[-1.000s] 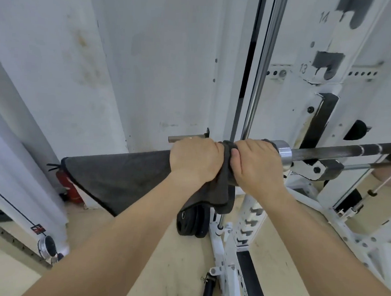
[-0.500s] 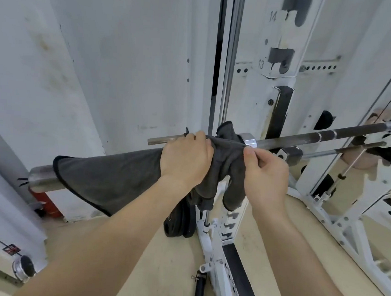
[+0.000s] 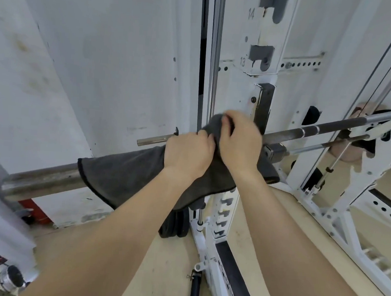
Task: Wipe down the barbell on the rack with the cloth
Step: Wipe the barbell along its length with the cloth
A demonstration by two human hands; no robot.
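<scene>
The steel barbell (image 3: 310, 130) lies across the white rack (image 3: 261, 67), its thick sleeve end (image 3: 41, 180) sticking out at the left. A dark grey cloth (image 3: 124, 177) is draped over the sleeve and bunched near the collar. My left hand (image 3: 187, 153) grips the cloth around the sleeve. My right hand (image 3: 239, 141) sits beside it on the right, its fingers pinching a raised fold of the cloth just in front of the rack upright. The collar of the bar is hidden under the hands and cloth.
A thin rod (image 3: 155, 139) juts left behind the bar. Black weight plates (image 3: 173, 224) stand on the floor by the rack base. A red object (image 3: 33, 208) sits at the wall, lower left. A second thin bar (image 3: 323, 145) runs below the barbell at right.
The cloth has been pulled up and right toward the collar, uncovering more of the sleeve end. My right hand moved from gripping the bar to pinching a cloth fold.
</scene>
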